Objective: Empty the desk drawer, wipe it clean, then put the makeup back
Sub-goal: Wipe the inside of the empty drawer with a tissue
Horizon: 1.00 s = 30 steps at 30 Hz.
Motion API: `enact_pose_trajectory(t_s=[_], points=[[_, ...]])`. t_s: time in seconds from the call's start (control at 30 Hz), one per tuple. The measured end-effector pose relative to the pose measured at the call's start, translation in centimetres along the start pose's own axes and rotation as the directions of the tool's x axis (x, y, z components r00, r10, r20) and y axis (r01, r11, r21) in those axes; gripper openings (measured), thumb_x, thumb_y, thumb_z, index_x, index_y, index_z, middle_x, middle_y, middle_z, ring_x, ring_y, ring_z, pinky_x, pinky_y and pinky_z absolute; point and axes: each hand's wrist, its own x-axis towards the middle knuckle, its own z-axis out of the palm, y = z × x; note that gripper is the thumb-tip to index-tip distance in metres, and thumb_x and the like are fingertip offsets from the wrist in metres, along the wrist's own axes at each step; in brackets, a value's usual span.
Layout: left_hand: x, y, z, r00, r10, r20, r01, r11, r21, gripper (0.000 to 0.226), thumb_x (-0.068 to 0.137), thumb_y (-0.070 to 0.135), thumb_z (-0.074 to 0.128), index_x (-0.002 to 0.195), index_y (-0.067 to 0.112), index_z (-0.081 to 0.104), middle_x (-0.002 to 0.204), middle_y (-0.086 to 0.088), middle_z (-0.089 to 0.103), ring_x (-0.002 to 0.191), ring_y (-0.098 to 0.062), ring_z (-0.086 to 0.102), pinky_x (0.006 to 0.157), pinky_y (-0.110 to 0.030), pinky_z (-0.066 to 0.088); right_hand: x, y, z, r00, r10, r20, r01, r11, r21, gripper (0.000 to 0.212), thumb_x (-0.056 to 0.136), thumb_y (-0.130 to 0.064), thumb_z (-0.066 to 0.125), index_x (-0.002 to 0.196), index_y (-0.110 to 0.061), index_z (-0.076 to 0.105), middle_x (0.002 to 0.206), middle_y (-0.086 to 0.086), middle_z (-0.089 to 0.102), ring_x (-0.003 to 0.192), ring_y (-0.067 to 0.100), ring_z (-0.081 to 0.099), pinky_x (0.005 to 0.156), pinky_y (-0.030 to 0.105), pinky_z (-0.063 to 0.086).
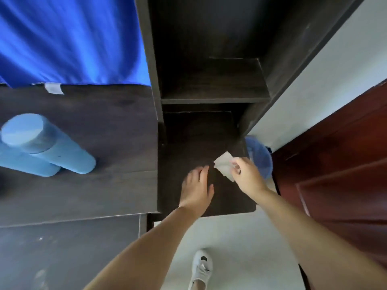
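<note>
Pinching white wipe (pixel 223 165) in right hand (pixel 247 176), long axis diagonal, left hand (pixel 196 187) fingers relaxed

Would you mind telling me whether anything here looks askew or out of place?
Nothing stands out. The blue bottle stands upright on the desk; the right hand holds a white wipe.

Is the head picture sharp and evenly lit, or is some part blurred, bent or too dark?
Head view: the right hand and its white wipe are slightly motion-blurred; the wide lens bends the dark shelf unit; its recesses are nearly black; the blue cylinders look soft.
</note>
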Motion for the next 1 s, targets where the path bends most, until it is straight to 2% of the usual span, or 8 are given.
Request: enact_pose_trajectory(t_s=[0.1,0.2,0.33,0.47,0.6,0.77,0.9,1.0], points=[[0.9,-2.3,3.8,0.994,-0.106,0.027,0.099,0.977,0.189,0.052,0.096,0.033,0.038,0.143,0.015,0.026,0.149,-0.01,0.029,0.137,-0.026,0.027,0.115,-0.041,0.022,2.4,1.9,2.2,0.998,-0.019,0.055,0.022,0.998,-0.056,0.038,0.094,-0.029,0.053,0.128,-0.013,0.05,0.129,0.012,0.054,0.115,0.029,0.056,0.093,0.037,0.05],[0.7,-4.2,6.3,0.995,-0.01,-0.098,0.041,0.947,0.319,0.05,0.086,0.032,0.036,0.126,0.007,0.051,0.129,-0.017,0.055,0.121,-0.031,0.05,0.108,-0.046,0.031,3.2,3.0,4.0,0.997,-0.08,0.025,0.083,0.97,-0.228,0.044,0.094,-0.037,0.051,0.132,-0.017,0.047,0.133,0.012,0.048,0.117,0.029,0.049,0.092,0.035,0.046],[0.7,-4.7,7.2,0.98,0.053,-0.193,0.018,0.937,0.349,0.05,0.083,0.03,0.039,0.124,0.005,0.051,0.127,-0.018,0.056,0.122,-0.028,0.038,0.108,-0.043,0.02,3.4,3.5,5.1,0.979,-0.201,-0.038,0.187,0.956,-0.227,0.033,0.094,-0.027,0.051,0.123,-0.012,0.056,0.125,0.015,0.053,0.112,0.032,0.049,0.091,0.036,0.044],[0.5,-4.1,6.2,0.995,0.009,-0.1,0.028,0.929,0.368,0.05,0.088,0.03,0.039,0.133,0.008,0.046,0.139,-0.017,0.046,0.131,-0.03,0.038,0.113,-0.045,0.02,3.0,3.1,4.8,0.979,-0.203,-0.03,0.197,0.968,-0.153,0.027,0.094,-0.021,0.052,0.118,-0.01,0.059,0.12,0.015,0.057,0.11,0.03,0.051,0.088,0.033,0.046],[-1.7,-2.5,3.1,0.989,-0.082,0.125,0.056,0.977,0.204,0.055,0.097,0.034,0.036,0.146,0.017,0.018,0.155,-0.007,0.013,0.143,-0.023,0.008,0.116,-0.04,0.013,1.0,0.5,3.8,0.982,-0.186,-0.035,0.186,0.982,-0.027,0.026,0.094,-0.023,0.053,0.116,-0.011,0.059,0.118,0.011,0.057,0.105,0.025,0.056,0.075,0.022,0.041],[-9.6,-2.0,-3.6,0.957,-0.055,0.285,0.078,0.994,-0.07,0.042,0.097,0.034,0.039,0.137,0.02,0.04,0.14,-0.002,0.042,0.125,-0.021,0.043,0.102,-0.036,0.038,-4.7,-6.2,2.8,0.956,-0.255,-0.142,0.284,0.925,0.252,0.024,0.093,-0.024,0.051,0.106,-0.007,0.062,0.1,0.002,0.053,0.093,0.027,0.057,0.073,0.027,0.042],[-18.6,-7.6,-8.6,0.983,-0.07,0.171,0.105,0.974,-0.203,0.032,0.096,0.032,0.042,0.124,0.022,0.053,0.119,0.002,0.059,0.104,-0.015,0.058,0.091,-0.033,0.047,-12.2,-13.4,4.6,0.852,-0.484,-0.2,0.523,0.787,0.327,0.022,0.088,-0.025,0.05,0.094,-0.01,0.066,0.092,-0.001,0.055,0.087,0.021,0.056,0.073,0.025,0.043],[-25.4,-14.5,-11.2,0.981,-0.179,0.074,0.189,0.969,-0.158,0.04,0.091,0.041,0.037,0.116,0.019,0.059,0.105,0.002,0.061,0.101,-0.015,0.057,0.085,-0.028,0.046,-17.5,-19.0,9.0,0.725,-0.672,-0.15,0.68,0.665,0.308,0.015,0.088,-0.019,0.054,0.09,-0.01,0.066,0.087,0.006,0.06,0.087,0.017,0.052,0.08,0.023,0.042]])
